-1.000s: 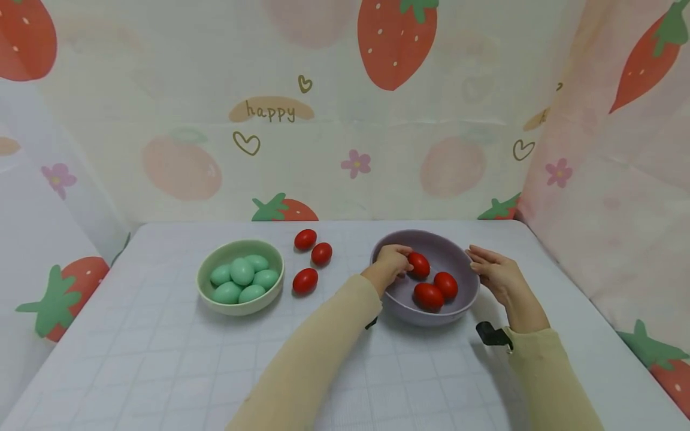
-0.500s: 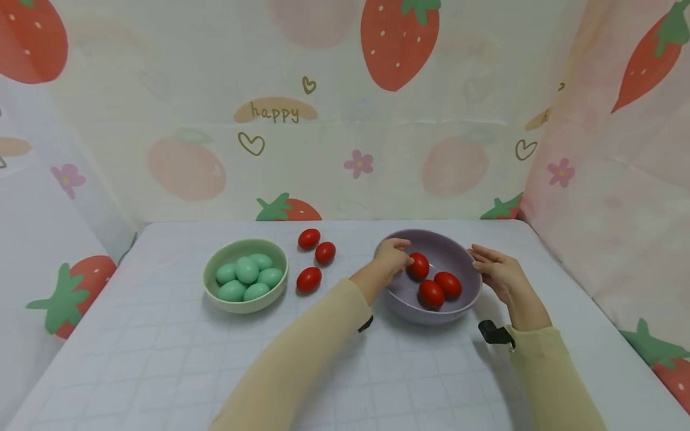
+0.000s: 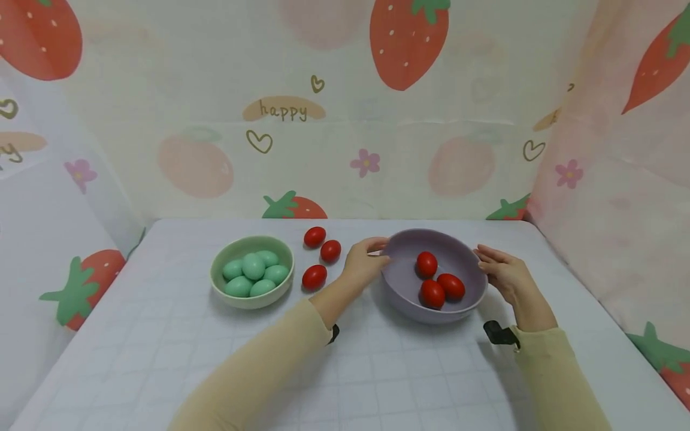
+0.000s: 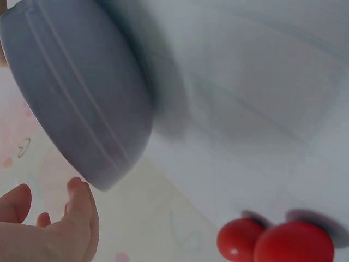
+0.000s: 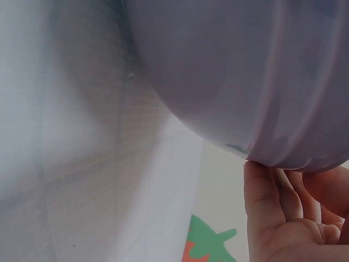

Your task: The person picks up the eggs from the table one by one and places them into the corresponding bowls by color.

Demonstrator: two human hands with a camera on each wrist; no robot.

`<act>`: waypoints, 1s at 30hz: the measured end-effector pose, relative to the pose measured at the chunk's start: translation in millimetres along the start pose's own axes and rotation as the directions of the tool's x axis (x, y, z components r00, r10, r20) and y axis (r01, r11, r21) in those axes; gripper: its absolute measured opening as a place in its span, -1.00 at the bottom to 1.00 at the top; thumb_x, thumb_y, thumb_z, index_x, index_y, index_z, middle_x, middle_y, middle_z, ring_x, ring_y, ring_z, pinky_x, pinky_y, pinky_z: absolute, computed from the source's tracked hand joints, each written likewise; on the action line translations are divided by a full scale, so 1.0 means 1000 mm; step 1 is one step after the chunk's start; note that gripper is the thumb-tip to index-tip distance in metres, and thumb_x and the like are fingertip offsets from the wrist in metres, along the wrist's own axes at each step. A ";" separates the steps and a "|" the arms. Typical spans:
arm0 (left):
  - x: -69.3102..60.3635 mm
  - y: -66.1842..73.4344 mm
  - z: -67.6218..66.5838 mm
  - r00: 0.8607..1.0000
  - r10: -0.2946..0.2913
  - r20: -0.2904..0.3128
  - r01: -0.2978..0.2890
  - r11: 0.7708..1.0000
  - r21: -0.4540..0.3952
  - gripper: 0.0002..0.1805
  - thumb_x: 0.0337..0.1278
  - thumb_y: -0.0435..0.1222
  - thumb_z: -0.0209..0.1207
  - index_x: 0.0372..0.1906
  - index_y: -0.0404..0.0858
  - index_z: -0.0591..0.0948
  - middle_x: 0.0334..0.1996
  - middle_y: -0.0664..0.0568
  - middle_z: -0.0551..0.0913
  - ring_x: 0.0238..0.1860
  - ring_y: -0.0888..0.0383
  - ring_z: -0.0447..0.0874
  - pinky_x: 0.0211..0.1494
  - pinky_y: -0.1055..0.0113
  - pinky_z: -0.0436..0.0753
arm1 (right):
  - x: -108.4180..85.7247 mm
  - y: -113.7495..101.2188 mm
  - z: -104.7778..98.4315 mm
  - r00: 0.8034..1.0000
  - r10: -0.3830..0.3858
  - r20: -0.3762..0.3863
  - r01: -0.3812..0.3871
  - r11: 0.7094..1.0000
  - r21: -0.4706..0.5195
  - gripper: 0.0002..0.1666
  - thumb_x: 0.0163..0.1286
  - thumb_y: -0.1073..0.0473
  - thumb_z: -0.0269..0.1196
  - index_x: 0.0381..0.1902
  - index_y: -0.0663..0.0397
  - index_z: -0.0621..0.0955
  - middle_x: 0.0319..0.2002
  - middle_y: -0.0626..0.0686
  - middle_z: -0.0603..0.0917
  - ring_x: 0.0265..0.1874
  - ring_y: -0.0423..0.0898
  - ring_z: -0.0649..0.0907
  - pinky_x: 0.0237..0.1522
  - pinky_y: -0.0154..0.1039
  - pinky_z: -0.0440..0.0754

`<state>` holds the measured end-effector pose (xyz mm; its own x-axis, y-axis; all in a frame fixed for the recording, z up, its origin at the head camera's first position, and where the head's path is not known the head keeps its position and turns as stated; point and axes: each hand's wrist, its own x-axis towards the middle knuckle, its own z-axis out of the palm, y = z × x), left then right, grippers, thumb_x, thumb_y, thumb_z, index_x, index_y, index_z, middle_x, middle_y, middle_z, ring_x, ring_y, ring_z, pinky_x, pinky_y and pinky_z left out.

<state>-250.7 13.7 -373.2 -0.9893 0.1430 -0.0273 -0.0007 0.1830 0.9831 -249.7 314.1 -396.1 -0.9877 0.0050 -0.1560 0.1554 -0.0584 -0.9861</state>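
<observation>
A purple bowl [image 3: 401, 287] holds three red eggs [image 3: 451, 287] and stands right of the table's middle. My left hand [image 3: 360, 263] is beside its left rim, thumb and fingers parted and nothing held. In the left wrist view, the fingertips [image 4: 76, 188] are close to the bowl's rim; contact is hard to tell. At the other side, my right hand [image 3: 507, 278] touches the bowl's outer wall with its fingertips [image 5: 262, 180], fingers mostly straight. Three more red eggs [image 3: 315, 277] lie on the table left of my left hand.
A pale green bowl [image 3: 215, 287] with several green eggs [image 3: 253, 266] stands on the left part of the white table [image 3: 393, 383]. A printed fabric backdrop [image 3: 323, 155] rises behind the table and along both sides.
My left hand has come out of the purple bowl and moved left to outside its rim. The three red eggs stay in the bowl. My right hand keeps its place; the view has shifted slightly.
</observation>
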 end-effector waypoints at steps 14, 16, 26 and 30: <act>-0.034 -0.025 -0.050 0.972 0.235 -0.005 -0.218 0.909 0.356 -0.55 0.19 -0.46 0.22 0.21 -0.28 0.56 0.29 -0.19 0.44 0.37 -0.11 0.26 0.35 -0.08 0.33 | -0.002 -0.001 -0.002 1.000 0.001 0.000 -0.001 0.999 -0.044 -0.21 0.39 0.42 0.15 0.48 0.31 0.08 -0.13 -0.38 0.64 -0.11 -0.47 0.58 0.01 -0.45 0.53; -0.036 -0.030 -0.054 0.968 0.249 -0.011 -0.226 0.895 0.385 -0.55 0.17 -0.47 0.22 0.20 -0.30 0.57 0.32 -0.24 0.39 0.38 -0.16 0.22 0.37 -0.13 0.27 | -0.002 -0.001 -0.002 1.000 -0.004 0.001 0.004 1.000 -0.023 -0.23 0.38 0.43 0.16 0.47 0.29 0.11 -0.21 -0.40 0.65 -0.15 -0.47 0.59 -0.10 -0.50 0.55; -0.037 -0.052 -0.071 0.989 0.144 -0.042 -0.111 0.892 0.438 -0.38 0.15 -0.50 0.22 0.36 -0.26 0.42 0.43 -0.32 0.17 0.43 -0.25 0.09 0.33 -0.12 0.33 | -0.003 -0.001 0.000 1.000 -0.002 0.008 0.002 1.000 0.029 -0.47 0.36 0.46 0.16 0.08 -0.28 0.65 -0.28 -0.39 0.67 -0.22 -0.47 0.61 -0.14 -0.50 0.55; -0.035 -0.060 -0.074 0.994 0.085 -0.066 -0.047 0.893 0.447 -0.35 0.14 -0.51 0.22 0.38 -0.24 0.40 0.45 -0.35 0.10 0.44 -0.27 0.04 0.34 -0.10 0.32 | -0.003 -0.002 0.001 1.000 0.015 -0.001 -0.015 1.000 0.005 -0.35 0.37 0.44 0.17 0.39 -0.02 0.39 -0.21 -0.37 0.67 -0.18 -0.46 0.60 0.02 -0.44 0.54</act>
<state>-227.2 -74.7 -418.2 -0.9932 0.0938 0.0687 0.1111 0.5918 0.7984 -247.1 313.4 -393.6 -0.9853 0.0047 -0.1710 0.1703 -0.0639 -0.9833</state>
